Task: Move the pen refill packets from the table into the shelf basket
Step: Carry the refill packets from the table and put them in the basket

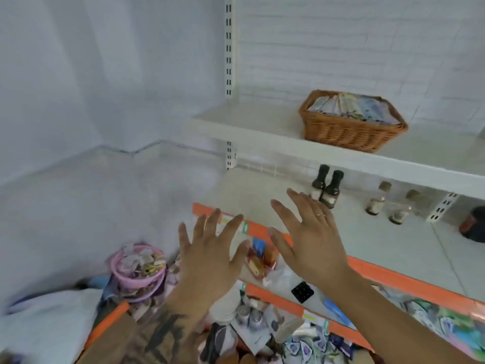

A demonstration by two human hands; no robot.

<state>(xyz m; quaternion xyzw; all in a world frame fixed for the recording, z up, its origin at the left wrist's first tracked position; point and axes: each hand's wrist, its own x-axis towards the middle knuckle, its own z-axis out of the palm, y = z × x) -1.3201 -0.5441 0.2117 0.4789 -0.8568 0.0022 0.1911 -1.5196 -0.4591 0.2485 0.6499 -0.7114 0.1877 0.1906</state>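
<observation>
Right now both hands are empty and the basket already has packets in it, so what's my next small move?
Probably bring both hands back down toward the table for more packets. The left hand and right hand are open, fingers spread, holding nothing below the wicker basket, which already holds packets. No table packets can be made out in this view.

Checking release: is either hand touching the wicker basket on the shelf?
Apart. The head view shows the left hand and right hand open, fingers spread, well below the basket, with the shelf edge between them.

packets [351, 107] in basket [349, 132] — on shelf [252, 124]
</observation>
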